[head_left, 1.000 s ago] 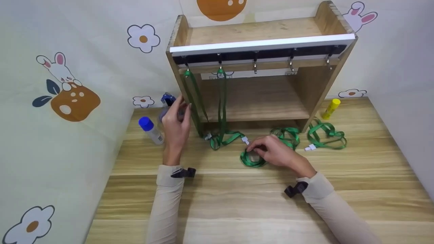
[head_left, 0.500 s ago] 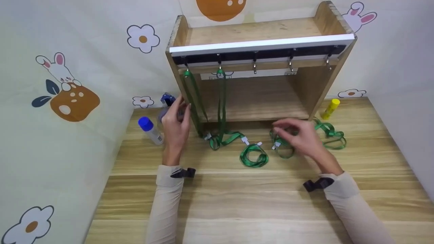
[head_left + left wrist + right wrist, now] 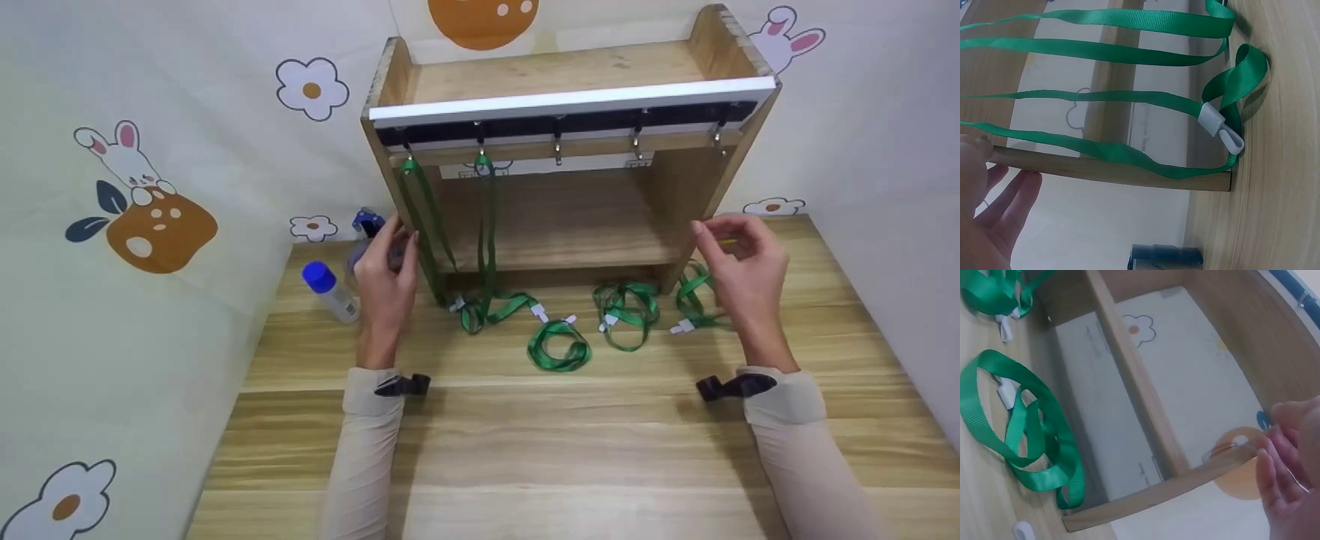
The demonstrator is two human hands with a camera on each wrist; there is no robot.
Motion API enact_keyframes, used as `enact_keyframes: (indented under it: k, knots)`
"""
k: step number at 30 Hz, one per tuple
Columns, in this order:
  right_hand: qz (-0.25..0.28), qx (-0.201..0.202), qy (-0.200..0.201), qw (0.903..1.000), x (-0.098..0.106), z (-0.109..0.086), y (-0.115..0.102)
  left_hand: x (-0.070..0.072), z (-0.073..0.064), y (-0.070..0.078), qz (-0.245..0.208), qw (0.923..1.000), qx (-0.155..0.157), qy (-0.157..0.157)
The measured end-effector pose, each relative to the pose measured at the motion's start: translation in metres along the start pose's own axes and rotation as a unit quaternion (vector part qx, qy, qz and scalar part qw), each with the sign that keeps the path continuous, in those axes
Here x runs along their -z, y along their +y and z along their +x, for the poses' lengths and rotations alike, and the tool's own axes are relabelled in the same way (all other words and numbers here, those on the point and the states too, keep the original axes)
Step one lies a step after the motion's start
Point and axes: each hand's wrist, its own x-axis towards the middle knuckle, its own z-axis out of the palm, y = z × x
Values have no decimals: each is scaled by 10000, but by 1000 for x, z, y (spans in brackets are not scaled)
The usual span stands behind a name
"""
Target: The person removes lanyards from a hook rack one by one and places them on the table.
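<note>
A wooden shelf (image 3: 562, 217) stands on the table, a row of metal hooks along its front. My left hand (image 3: 386, 281) grips its left side panel; in the left wrist view the left hand (image 3: 988, 197) has the thumb on one face and fingers on the other. At the right panel, my right hand (image 3: 746, 262) pinches the edge; the right wrist view shows the right hand (image 3: 1292, 455) with the panel between thumb and fingers. Two green lanyards (image 3: 487, 217) hang from the two leftmost hooks. A coiled lanyard (image 3: 559, 346) and two looser ones lie before the shelf.
A blue-capped glue stick (image 3: 330, 291) stands left of my left hand, with a blue-and-grey object (image 3: 367, 223) partly hidden behind it. My right hand mostly covers the yellow glue stick. Printed cloth walls (image 3: 150, 360) border the table (image 3: 555, 457).
My right hand has left the coiled lanyard, passed over the lanyard to its right, and come up to the shelf's right panel. The left hand has kept its place.
</note>
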Motion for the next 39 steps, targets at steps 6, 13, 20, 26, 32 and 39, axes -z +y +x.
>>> enact_keyframes:
  k: [6, 13, 20, 26, 32, 39]
  knots:
    - [263, -6, 126, 9996, -3, 2, 3, -1, 1, 0, 9, 10000, -54, 16]
    - [-132, -219, -184, 9995, -7, 1, 7, 1, 0, 2, 11, 9999, 81, 97]
    - [-452, -306, -15, 9985, -10, -3, 9, 5, 1, 9, -262, 9988, 330, 236]
    - [-501, -223, 38, 9985, -8, -5, 10, 7, 8, 29, -621, 9925, 228, 1026]
    - [-495, -269, 36, 9984, -7, -5, 11, -1, 6, 58, -639, 9929, -509, 863]
    - [-414, -198, 17, 9989, -9, -5, 12, -27, -9, 71, -927, 9942, -490, -231]
